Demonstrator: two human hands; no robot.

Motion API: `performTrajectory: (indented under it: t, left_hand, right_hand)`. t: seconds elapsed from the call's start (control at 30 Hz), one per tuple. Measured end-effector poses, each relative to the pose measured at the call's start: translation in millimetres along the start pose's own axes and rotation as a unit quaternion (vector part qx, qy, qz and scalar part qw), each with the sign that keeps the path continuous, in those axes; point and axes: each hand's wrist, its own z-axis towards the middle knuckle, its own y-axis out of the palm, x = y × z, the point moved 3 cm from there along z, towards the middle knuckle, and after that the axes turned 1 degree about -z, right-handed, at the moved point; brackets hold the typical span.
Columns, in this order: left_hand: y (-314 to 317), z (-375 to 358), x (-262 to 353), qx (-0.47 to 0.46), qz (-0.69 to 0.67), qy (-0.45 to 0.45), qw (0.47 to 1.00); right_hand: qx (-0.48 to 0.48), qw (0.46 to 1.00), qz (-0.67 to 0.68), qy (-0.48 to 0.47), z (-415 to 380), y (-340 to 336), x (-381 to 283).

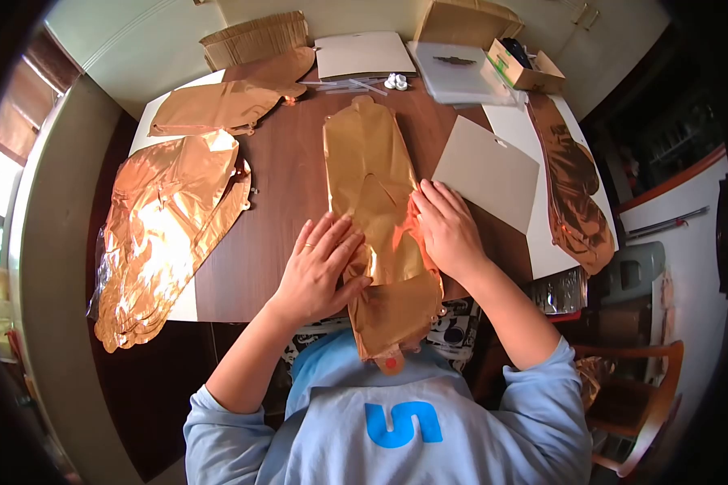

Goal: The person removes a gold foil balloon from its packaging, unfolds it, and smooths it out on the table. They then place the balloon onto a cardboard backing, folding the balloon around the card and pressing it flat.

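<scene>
The gold foil piece (370, 153) overhangs the table's (287, 153) near edge; its folded underside is hidden. Left hand (322, 257) and right hand (447, 226) lie half-spread on its sides, some fingertips obscured.

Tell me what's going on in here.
A person has a long gold foil piece lying lengthwise on the wooden table, its near end reaching past the edge. The left hand lies on its left side, and the right hand is at its right edge, by an orange patch. More shiny foil lies in a pile at the left and a strip at the right.
</scene>
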Motion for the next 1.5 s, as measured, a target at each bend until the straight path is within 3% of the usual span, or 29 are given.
performTrajectory:
  t: [0.17, 0.3, 0.37, 0.4, 0.47, 0.57, 0.6, 0.7, 0.8, 1.03, 1.13, 1.27, 1.37, 1.4, 1.43, 1.5]
  left_hand:
    - [3.4, 2.9, -4.3, -0.005, -0.008, -0.008, 1.0]
    - [3.5, 3.9, -4.6, 0.004, -0.02, -0.002, 1.0]
    - [1.4, 6.0, -5.1, 0.01, -0.036, 0.007, 0.999]
    - [0.0, 7.6, -5.7, 0.011, -0.051, 0.014, 0.999]
    - [-3.0, 14.5, -7.9, 0.026, -0.053, 0.014, 0.998]
    - [-6.1, 28.2, -17.3, 0.017, -0.017, 0.005, 1.0]
    - [-4.1, 33.0, -20.3, 0.018, 0.008, 0.006, 1.0]
    - [12.1, 35.6, -32.3, -0.028, 0.042, -0.014, 0.999]
    - [18.9, 33.1, -23.6, -0.065, 0.052, -0.039, 0.996]
    - [24.6, 24.4, -3.3, -0.064, 0.071, -0.065, 0.993]
    - [25.1, 23.1, 9.6, -0.062, 0.061, -0.079, 0.993]
    - [30.4, 19.1, 14.5, -0.047, 0.059, -0.084, 0.994]
    - [19.4, 20.8, 16.7, -0.031, 0.01, -0.096, 0.995]
    - [13.3, 19.7, 14.3, 0.0, -0.046, -0.108, 0.993]
    - [6.3, 16.2, 9.2, 0.032, -0.102, -0.121, 0.987]
    - [-0.4, 7.5, 2.3, 0.073, -0.182, -0.15, 0.969]
  right_hand:
    - [0.114, 0.984, 0.109, 0.078, -16.1, -62.9, -25.3]
    - [-0.099, 0.939, 0.206, 0.258, -94.3, -87.5, -51.3]
    - [-0.146, 0.816, 0.381, 0.409, -143.0, -58.9, -56.2]
    - [-0.127, 0.707, 0.502, 0.481, -143.3, -53.0, -61.0]
    - [-0.076, 0.426, 0.697, 0.571, -133.0, -34.5, -83.2]
    - [-0.109, 0.431, 0.696, 0.564, -129.0, -19.7, -100.1]
    - [-0.103, 0.482, 0.68, 0.543, -125.7, -18.8, -103.7]
    - [-0.156, 0.47, 0.718, 0.489, -127.1, -17.1, -96.6]
    - [-0.103, 0.512, 0.651, 0.55, -111.1, -22.3, -98.6]
    - [-0.101, 0.548, 0.651, 0.515, -123.6, -12.4, -94.1]
    - [-0.12, 0.487, 0.679, 0.536, -134.6, -0.7, -93.8]
    - [-0.16, 0.452, 0.678, 0.557, -122.7, -8.7, -96.3]
    - [-0.329, 0.506, 0.613, 0.51, -116.8, -31.4, -83.4]
    - [-0.351, 0.65, 0.492, 0.46, -112.8, -43.2, -75.5]
    - [-0.29, 0.869, 0.246, 0.318, -106.3, -60.8, -66.9]
    - [-0.16, 0.927, 0.106, 0.322, -98.8, -85.9, -57.7]
